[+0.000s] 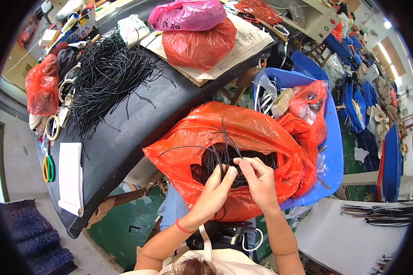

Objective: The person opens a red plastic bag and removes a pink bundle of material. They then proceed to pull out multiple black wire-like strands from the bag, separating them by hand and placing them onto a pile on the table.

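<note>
Over an open red plastic bag point(257, 123), my left hand point(219, 187) pinches a few thin black cords point(219, 161) between thumb and fingers. Their loose ends stick up and out past the fingertips, one reaching left across the bag. Close beside it, my right hand point(258, 179) has thumb and forefinger pressed together on a black cord point(234, 145). Inside the bag, below both hands, lies a tangled mass of black cords point(265, 158); the hands hide part of it.
A blue plastic bin point(334, 151) with more bags stands behind and right of the red bag. On the dark bench point(124, 142) lie a heap of black cords point(110, 73), a white pad point(70, 176), green-and-yellow scissors point(48, 167) and filled pink point(188, 14) and red bags point(199, 43).
</note>
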A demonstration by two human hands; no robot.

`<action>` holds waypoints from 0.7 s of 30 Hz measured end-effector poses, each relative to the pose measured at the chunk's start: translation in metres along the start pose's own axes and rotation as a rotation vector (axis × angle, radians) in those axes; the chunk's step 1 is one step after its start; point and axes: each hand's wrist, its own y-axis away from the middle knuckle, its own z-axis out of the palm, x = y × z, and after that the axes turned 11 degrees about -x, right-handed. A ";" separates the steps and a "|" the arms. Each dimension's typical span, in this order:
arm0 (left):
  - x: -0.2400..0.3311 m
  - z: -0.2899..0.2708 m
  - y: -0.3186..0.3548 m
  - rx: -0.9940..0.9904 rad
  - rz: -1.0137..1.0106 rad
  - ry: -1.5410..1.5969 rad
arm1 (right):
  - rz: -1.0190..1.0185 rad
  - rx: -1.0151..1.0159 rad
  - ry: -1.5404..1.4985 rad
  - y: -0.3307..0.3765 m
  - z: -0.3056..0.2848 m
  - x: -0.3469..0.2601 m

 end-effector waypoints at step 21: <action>0.066 -0.048 0.048 0.229 0.264 0.137 | -0.161 -0.411 1.007 0.002 -0.026 0.071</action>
